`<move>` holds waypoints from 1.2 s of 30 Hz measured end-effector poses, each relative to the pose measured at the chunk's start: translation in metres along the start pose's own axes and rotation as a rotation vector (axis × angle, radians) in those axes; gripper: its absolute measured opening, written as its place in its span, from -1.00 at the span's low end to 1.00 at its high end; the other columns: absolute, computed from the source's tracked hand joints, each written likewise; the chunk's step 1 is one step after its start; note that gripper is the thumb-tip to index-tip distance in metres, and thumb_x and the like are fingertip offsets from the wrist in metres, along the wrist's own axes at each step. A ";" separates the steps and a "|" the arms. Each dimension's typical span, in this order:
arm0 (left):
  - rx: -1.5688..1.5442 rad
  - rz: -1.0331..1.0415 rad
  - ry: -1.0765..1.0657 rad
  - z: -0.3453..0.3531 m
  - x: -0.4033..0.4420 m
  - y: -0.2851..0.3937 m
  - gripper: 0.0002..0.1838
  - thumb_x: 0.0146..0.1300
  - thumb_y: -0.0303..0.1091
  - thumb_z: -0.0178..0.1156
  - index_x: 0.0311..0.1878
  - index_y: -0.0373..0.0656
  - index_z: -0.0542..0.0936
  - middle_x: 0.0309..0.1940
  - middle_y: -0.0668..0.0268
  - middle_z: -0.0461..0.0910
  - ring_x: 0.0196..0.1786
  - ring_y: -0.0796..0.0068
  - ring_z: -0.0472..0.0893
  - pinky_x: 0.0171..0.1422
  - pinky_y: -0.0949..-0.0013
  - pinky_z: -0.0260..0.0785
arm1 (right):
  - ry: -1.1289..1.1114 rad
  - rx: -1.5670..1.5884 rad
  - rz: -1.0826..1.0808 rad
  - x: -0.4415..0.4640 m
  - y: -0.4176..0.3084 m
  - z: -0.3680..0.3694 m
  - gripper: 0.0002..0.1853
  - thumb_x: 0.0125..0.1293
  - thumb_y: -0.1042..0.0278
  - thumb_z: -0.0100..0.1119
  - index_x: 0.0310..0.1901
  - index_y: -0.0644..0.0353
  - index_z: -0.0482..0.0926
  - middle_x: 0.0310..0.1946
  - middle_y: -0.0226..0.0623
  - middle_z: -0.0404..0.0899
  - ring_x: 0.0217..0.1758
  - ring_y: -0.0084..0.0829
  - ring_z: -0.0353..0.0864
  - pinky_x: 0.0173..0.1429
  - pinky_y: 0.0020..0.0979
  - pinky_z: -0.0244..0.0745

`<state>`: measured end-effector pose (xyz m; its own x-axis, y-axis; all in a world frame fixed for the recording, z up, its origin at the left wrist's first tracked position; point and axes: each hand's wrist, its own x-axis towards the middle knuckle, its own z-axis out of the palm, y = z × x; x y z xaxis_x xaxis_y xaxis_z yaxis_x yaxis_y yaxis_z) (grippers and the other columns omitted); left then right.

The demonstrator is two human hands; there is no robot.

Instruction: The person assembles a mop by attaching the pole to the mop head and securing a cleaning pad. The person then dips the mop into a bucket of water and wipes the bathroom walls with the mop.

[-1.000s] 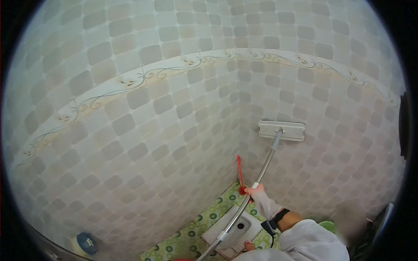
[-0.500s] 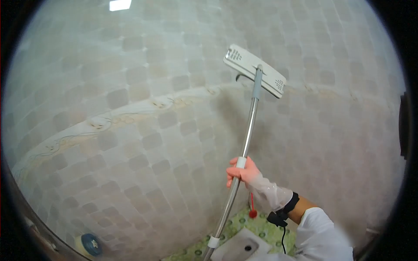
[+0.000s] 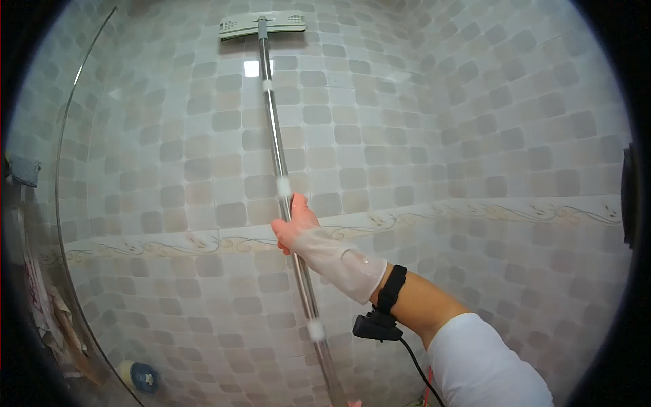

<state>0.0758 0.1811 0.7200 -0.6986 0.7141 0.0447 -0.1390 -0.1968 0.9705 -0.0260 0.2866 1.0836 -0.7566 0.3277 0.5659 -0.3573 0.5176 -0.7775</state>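
My right hand (image 3: 297, 227), in a pink and whitish rubber glove, is closed around the metal pole (image 3: 275, 139) of a flat mop. The mop's white rectangular head (image 3: 237, 27) is high up against the tiled wall (image 3: 203, 163), with a thin green edge along its underside. At the bottom edge of the view, a sliver of my pink-gloved left hand (image 3: 354, 403) shows at the lower end of the pole, apparently gripping it; most of that hand is out of frame. A black strap with a small device (image 3: 380, 325) sits on my right wrist.
A patterned border (image 3: 380, 220) runs across the walls, which meet in a corner on the right. At the left are a metal-edged panel (image 3: 61, 136), hanging cloths (image 3: 51, 305) and a grey-blue cloth (image 3: 25, 171). A round blue and cream object (image 3: 142, 377) is low on the left.
The mop head has gone from the wall near the corner to higher up and farther left. My right hand moved up and left with the pole. The view tilted up; the floor toilet has left it.
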 end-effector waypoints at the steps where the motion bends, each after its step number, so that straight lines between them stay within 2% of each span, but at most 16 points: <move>1: -0.011 0.011 0.008 -0.009 0.027 0.002 -0.64 0.33 -0.12 0.10 -0.54 -0.10 0.49 -0.76 0.40 0.38 -0.74 0.56 0.30 -0.65 0.43 0.12 | 0.016 -0.031 0.003 0.018 0.009 0.007 -0.41 0.16 0.35 0.06 0.21 0.18 0.07 -0.41 -0.22 0.47 -0.62 -0.46 0.47 -0.53 -0.38 0.45; 3: -0.524 0.091 -0.274 0.008 0.050 0.002 -0.62 0.34 -0.03 0.06 -0.46 -0.12 0.50 -0.74 0.40 0.39 -0.76 0.56 0.27 -0.64 0.44 0.10 | 0.016 -0.056 -0.012 0.007 -0.006 -0.012 -0.39 0.16 0.36 0.04 0.23 0.19 0.06 -0.37 -0.19 0.49 -0.62 -0.46 0.47 -0.53 -0.38 0.45; 4: -0.528 0.116 -0.262 0.023 0.050 0.008 -0.62 0.34 -0.03 0.06 -0.46 -0.12 0.50 -0.74 0.40 0.39 -0.76 0.56 0.27 -0.64 0.44 0.10 | 0.026 -0.069 -0.009 0.006 -0.012 -0.024 -0.38 0.16 0.37 0.02 0.25 0.20 0.04 -0.32 -0.16 0.50 -0.62 -0.45 0.46 -0.53 -0.38 0.45; 8: -0.313 0.132 -0.297 0.051 0.066 0.067 -0.59 0.38 0.00 -0.04 -0.41 -0.15 0.47 -0.72 0.37 0.40 -0.74 0.54 0.29 -0.62 0.43 0.13 | 0.109 -0.063 -0.117 0.014 -0.006 -0.044 -0.28 0.18 0.38 0.00 0.36 0.03 -0.06 -0.30 -0.17 0.50 -0.62 -0.45 0.46 -0.53 -0.37 0.46; 10: -0.049 0.218 -0.223 0.066 0.095 0.109 -0.56 0.41 -0.03 -0.13 -0.44 -0.20 0.44 -0.73 0.31 0.42 -0.71 0.50 0.36 -0.59 0.41 0.22 | 0.052 -0.357 -0.323 0.012 0.009 -0.071 -0.11 0.14 0.39 -0.01 0.44 -0.15 -0.29 0.06 -0.01 0.49 -0.36 -0.19 0.60 -0.23 -0.22 0.52; 11: 0.084 0.264 -0.186 0.076 0.105 0.135 -0.54 0.42 -0.05 -0.18 -0.45 -0.23 0.43 -0.73 0.28 0.43 -0.70 0.48 0.39 -0.57 0.40 0.27 | 0.056 -0.347 -0.327 0.011 0.011 -0.086 -0.11 0.14 0.39 -0.01 0.44 -0.15 -0.29 0.06 -0.01 0.49 -0.36 -0.19 0.60 -0.23 -0.22 0.52; 13: 0.214 0.356 -0.200 0.097 0.120 0.200 -0.36 0.39 0.24 -0.26 -0.48 -0.18 0.42 -0.76 0.30 0.39 -0.70 0.49 0.40 -0.61 0.43 0.23 | 0.024 -0.358 -0.455 0.008 0.001 -0.111 -0.11 0.13 0.37 0.01 0.45 -0.35 -0.22 0.21 0.07 0.36 -0.23 -0.07 0.60 -0.07 -0.17 0.49; 16: 0.344 0.559 -0.253 0.124 0.130 0.288 -0.33 0.35 0.30 -0.25 -0.48 -0.18 0.41 -0.78 0.34 0.34 -0.71 0.54 0.37 -0.64 0.47 0.18 | 0.073 -0.247 -0.540 0.050 -0.008 -0.146 -0.21 0.14 0.36 0.01 0.41 -0.41 0.01 0.00 -0.01 0.53 -0.32 -0.18 0.62 -0.19 -0.22 0.54; 18: 0.267 0.549 -0.260 0.158 0.141 0.325 -0.33 0.30 0.32 -0.15 -0.50 -0.19 0.42 -0.76 0.36 0.35 -0.74 0.55 0.33 -0.62 0.47 0.17 | 0.046 -0.036 -0.344 0.039 -0.049 -0.178 -0.29 0.16 0.36 -0.02 0.38 -0.35 0.14 -0.29 -0.17 0.55 -0.45 -0.32 0.59 -0.37 -0.25 0.57; 21: 0.269 0.771 -0.376 0.197 0.154 0.352 -0.35 0.27 0.33 -0.11 -0.48 -0.18 0.39 -0.72 0.38 0.34 -0.75 0.56 0.29 -0.63 0.47 0.16 | 0.084 0.096 -0.408 0.054 -0.066 -0.226 -0.36 0.23 0.38 -0.01 0.35 -0.37 0.21 -0.34 -0.33 0.40 -0.50 -0.50 0.47 -0.51 -0.35 0.55; 23: 0.257 0.653 -0.328 0.221 0.164 0.364 -0.35 0.26 0.33 -0.09 -0.48 -0.18 0.39 -0.71 0.39 0.34 -0.74 0.55 0.29 -0.62 0.46 0.15 | 0.132 0.057 -0.353 0.053 -0.071 -0.248 -0.36 0.23 0.39 -0.04 0.36 -0.35 0.20 -0.35 -0.34 0.40 -0.50 -0.51 0.47 -0.52 -0.35 0.55; 27: 0.307 0.437 -0.228 0.246 0.171 0.353 -0.38 0.26 0.30 -0.07 -0.49 -0.16 0.36 -0.72 0.40 0.32 -0.72 0.55 0.30 -0.62 0.43 0.15 | 0.217 -0.098 -0.290 0.054 -0.051 -0.275 -0.31 0.17 0.38 -0.07 0.38 -0.31 0.13 -0.37 -0.21 0.50 -0.50 -0.32 0.52 -0.38 -0.23 0.58; 28: 0.231 0.541 -0.344 0.240 0.189 0.330 -0.41 0.28 0.27 -0.07 -0.50 -0.14 0.34 -0.72 0.40 0.32 -0.72 0.56 0.30 -0.63 0.43 0.14 | 0.225 -0.097 -0.283 0.055 -0.038 -0.281 -0.31 0.17 0.38 -0.07 0.38 -0.31 0.13 -0.37 -0.21 0.50 -0.50 -0.32 0.52 -0.38 -0.23 0.58; 30: 0.264 0.579 -0.370 0.241 0.200 0.279 -0.30 0.24 0.41 -0.15 -0.39 -0.18 0.41 -0.79 0.43 0.25 -0.70 0.56 0.32 -0.63 0.45 0.14 | 0.309 -0.549 -0.239 0.052 -0.012 -0.295 -0.27 0.16 0.36 -0.04 0.40 -0.27 0.05 -0.21 -0.09 0.56 -0.34 -0.18 0.57 -0.16 -0.21 0.56; 34: 0.106 0.305 -0.194 0.232 0.177 0.178 -0.45 0.32 0.21 -0.03 -0.32 -0.19 0.37 -0.76 0.41 0.29 -0.71 0.58 0.30 -0.62 0.48 0.11 | 0.324 -0.731 -0.162 0.029 0.043 -0.290 -0.24 0.15 0.34 -0.03 0.41 -0.24 -0.01 0.02 0.00 0.51 -0.15 -0.09 0.59 0.00 -0.20 0.48; 36: 0.094 0.252 -0.170 0.202 0.181 0.141 -0.50 0.34 0.14 -0.03 -0.33 -0.20 0.37 -0.77 0.40 0.29 -0.71 0.58 0.29 -0.62 0.46 0.10 | 0.327 -0.757 -0.328 0.027 0.089 -0.270 -0.19 0.16 0.29 -0.01 0.44 -0.21 -0.13 0.16 0.01 0.41 -0.09 -0.04 0.59 0.00 -0.16 0.47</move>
<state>0.0718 0.4186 0.9133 -0.5742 0.7543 0.3183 0.0952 -0.3246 0.9410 0.0701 0.5548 1.1042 -0.4439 0.2205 0.8685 0.0171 0.9712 -0.2378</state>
